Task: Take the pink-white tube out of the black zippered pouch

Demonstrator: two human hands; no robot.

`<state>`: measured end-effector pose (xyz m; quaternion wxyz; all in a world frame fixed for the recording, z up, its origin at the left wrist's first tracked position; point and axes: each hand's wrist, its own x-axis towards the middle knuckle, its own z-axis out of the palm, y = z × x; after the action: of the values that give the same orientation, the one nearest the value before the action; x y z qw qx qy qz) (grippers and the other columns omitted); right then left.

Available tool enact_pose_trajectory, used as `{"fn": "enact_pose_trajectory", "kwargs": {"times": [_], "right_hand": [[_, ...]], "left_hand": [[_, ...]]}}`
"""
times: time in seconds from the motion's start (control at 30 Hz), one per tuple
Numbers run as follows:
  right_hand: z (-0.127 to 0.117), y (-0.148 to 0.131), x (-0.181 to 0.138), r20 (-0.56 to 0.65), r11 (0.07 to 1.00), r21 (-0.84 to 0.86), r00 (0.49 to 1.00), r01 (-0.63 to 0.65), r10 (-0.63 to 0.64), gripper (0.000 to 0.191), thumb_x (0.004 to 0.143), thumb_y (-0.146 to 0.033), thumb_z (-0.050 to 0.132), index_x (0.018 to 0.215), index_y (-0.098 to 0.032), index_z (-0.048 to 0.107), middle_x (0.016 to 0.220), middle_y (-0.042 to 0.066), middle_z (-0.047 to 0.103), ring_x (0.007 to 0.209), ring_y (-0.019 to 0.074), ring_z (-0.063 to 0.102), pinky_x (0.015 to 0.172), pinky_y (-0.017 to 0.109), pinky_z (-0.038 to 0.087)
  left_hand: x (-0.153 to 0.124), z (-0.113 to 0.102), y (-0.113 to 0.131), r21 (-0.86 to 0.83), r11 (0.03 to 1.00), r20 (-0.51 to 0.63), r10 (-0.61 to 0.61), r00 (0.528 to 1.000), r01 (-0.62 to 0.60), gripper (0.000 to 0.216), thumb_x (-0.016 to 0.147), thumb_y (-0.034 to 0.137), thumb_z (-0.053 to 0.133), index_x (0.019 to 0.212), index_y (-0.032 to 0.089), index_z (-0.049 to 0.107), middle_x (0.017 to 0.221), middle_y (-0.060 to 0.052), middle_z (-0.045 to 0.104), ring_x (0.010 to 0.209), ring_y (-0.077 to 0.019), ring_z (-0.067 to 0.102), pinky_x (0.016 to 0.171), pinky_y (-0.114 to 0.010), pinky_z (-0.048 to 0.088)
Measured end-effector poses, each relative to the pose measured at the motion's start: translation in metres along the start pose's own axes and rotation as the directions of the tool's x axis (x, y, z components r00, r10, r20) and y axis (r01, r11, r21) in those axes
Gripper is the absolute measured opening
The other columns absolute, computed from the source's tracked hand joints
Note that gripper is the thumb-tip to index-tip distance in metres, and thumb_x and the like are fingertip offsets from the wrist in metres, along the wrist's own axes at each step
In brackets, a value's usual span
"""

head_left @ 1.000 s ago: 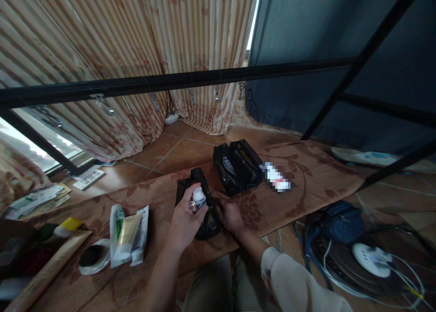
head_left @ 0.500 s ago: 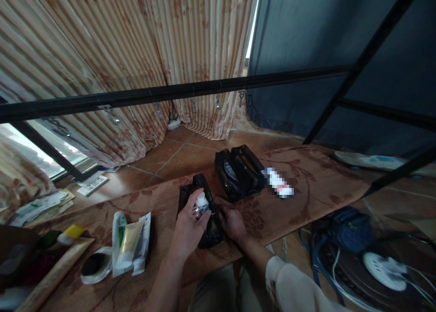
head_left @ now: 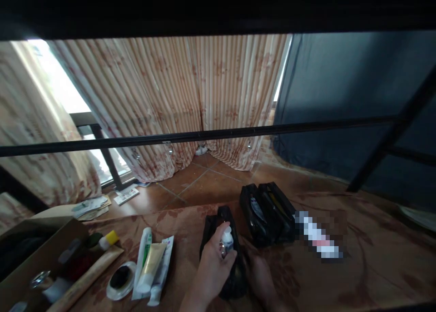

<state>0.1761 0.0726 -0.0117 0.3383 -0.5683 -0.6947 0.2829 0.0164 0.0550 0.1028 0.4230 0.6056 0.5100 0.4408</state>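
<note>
My left hand (head_left: 214,262) is closed around a small bottle (head_left: 227,243) with a white cap, held upright over an open black pouch (head_left: 236,282). At the pouch's right side, my right hand (head_left: 260,273) grips its edge, the fingertips partly hidden in shadow. Just beyond stand two more black pouches (head_left: 254,214), side by side, with contents showing in their openings. Left of my hands lie a beige tube (head_left: 152,266), a green-and-white tube (head_left: 145,248) and a white tube (head_left: 163,271). Beside them sits a round clear container (head_left: 121,280) with something dark in it.
A cardboard box (head_left: 73,235) with jars and bottles stands at the left. A blurred-out item (head_left: 320,237) lies right of the pouches on the brown patterned cloth (head_left: 374,257). A dark metal rail (head_left: 218,134) crosses ahead, before curtains (head_left: 163,89).
My view has tilted up and turned left, so everything sits lower and further right. Both hands keep their places at the pouch, the bottle still in the left.
</note>
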Motion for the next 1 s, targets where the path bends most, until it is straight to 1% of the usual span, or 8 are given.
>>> {"fn": "enact_pose_trajectory", "kwargs": {"times": [0.1, 0.17, 0.3, 0.37, 0.5, 0.67, 0.87, 1.0], "right_hand": [[0.005, 0.014, 0.006, -0.051, 0.997, 0.012, 0.996, 0.081, -0.080, 0.044, 0.084, -0.029, 0.040, 0.121, -0.028, 0.063, 0.116, 0.006, 0.066, 0.116, 0.0217, 0.058, 0.099, 0.035, 0.047], [0.007, 0.025, 0.013, -0.054, 0.991, 0.026, 0.990, 0.129, -0.128, 0.046, 0.080, -0.033, 0.045, 0.122, -0.030, 0.063, 0.123, 0.004, 0.063, 0.119, 0.0224, 0.056, 0.101, 0.035, 0.046], [0.010, 0.041, 0.020, -0.057, 0.999, 0.016, 0.998, 0.037, -0.036, 0.043, 0.069, -0.038, 0.052, 0.108, -0.043, 0.068, 0.101, 0.002, 0.072, 0.102, 0.0258, 0.066, 0.078, 0.033, 0.057], [0.011, 0.043, 0.020, -0.073, 1.000, 0.012, 0.997, 0.014, -0.013, 0.043, 0.067, -0.038, 0.053, 0.106, -0.044, 0.069, 0.094, 0.002, 0.073, 0.097, 0.0271, 0.067, 0.075, 0.035, 0.058], [0.010, 0.038, 0.018, -0.125, 0.998, 0.029, 0.991, 0.052, -0.048, 0.044, 0.067, -0.036, 0.052, 0.107, -0.038, 0.070, 0.099, 0.003, 0.072, 0.098, 0.0272, 0.067, 0.083, 0.038, 0.056], [0.006, 0.024, 0.016, -0.103, 0.994, 0.004, 0.989, 0.109, -0.108, 0.040, 0.072, -0.034, 0.052, 0.108, -0.031, 0.071, 0.100, 0.005, 0.073, 0.101, 0.0243, 0.066, 0.085, 0.032, 0.055], [-0.002, 0.002, 0.004, -0.089, 0.991, -0.023, 0.987, 0.135, -0.136, 0.043, 0.083, -0.025, 0.044, 0.120, -0.025, 0.064, 0.104, 0.008, 0.071, 0.099, 0.0210, 0.067, 0.086, 0.030, 0.053], [-0.008, -0.010, -0.002, -0.107, 0.989, -0.054, 0.984, 0.141, -0.146, 0.041, 0.085, -0.021, 0.044, 0.121, -0.021, 0.064, 0.104, 0.009, 0.071, 0.101, 0.0197, 0.066, 0.090, 0.029, 0.051]], "left_hand": [[0.001, 0.000, -0.006, -0.006, 1.000, 0.017, -0.023, 1.000, 0.023, 0.068, 0.071, 0.013, 0.059, 0.137, 0.027, 0.044, 0.109, -0.004, 0.065, 0.094, -0.0190, 0.061, 0.085, -0.032, 0.049], [0.003, 0.001, -0.007, -0.013, 0.999, 0.042, -0.044, 0.998, 0.045, 0.072, 0.068, 0.010, 0.059, 0.137, 0.027, 0.043, 0.106, -0.003, 0.065, 0.092, -0.0187, 0.061, 0.083, -0.031, 0.049], [0.004, 0.001, -0.002, 0.001, 0.994, 0.089, -0.106, 0.990, 0.106, 0.078, 0.066, 0.009, 0.057, 0.140, 0.027, 0.037, 0.097, -0.001, 0.066, 0.080, -0.0173, 0.062, 0.075, -0.029, 0.050], [0.003, 0.000, 0.001, 0.016, 0.994, 0.103, -0.105, 0.989, 0.104, 0.081, 0.066, 0.008, 0.056, 0.141, 0.027, 0.034, 0.096, -0.001, 0.066, 0.080, -0.0176, 0.062, 0.076, -0.029, 0.049], [-0.001, -0.002, 0.004, 0.067, 0.997, 0.105, -0.049, 0.993, 0.042, 0.089, 0.060, 0.006, 0.057, 0.143, 0.026, 0.033, 0.110, -0.003, 0.064, 0.094, -0.0202, 0.061, 0.084, -0.030, 0.047], [-0.004, -0.005, 0.006, 0.116, 0.993, 0.077, 0.024, 0.997, -0.033, 0.090, 0.057, 0.004, 0.056, 0.142, 0.026, 0.037, 0.120, -0.005, 0.061, 0.104, -0.0226, 0.059, 0.091, -0.031, 0.045], [-0.007, -0.009, 0.011, 0.025, 0.994, 0.090, 0.108, 0.990, -0.111, 0.086, 0.059, 0.003, 0.053, 0.141, 0.024, 0.038, 0.102, -0.004, 0.066, 0.088, -0.0197, 0.064, 0.083, -0.030, 0.048], [-0.005, -0.010, 0.013, 0.006, 0.997, 0.109, 0.075, 0.991, -0.076, 0.084, 0.062, 0.004, 0.052, 0.142, 0.021, 0.033, 0.094, -0.004, 0.066, 0.079, -0.0178, 0.063, 0.077, -0.029, 0.049]]}}
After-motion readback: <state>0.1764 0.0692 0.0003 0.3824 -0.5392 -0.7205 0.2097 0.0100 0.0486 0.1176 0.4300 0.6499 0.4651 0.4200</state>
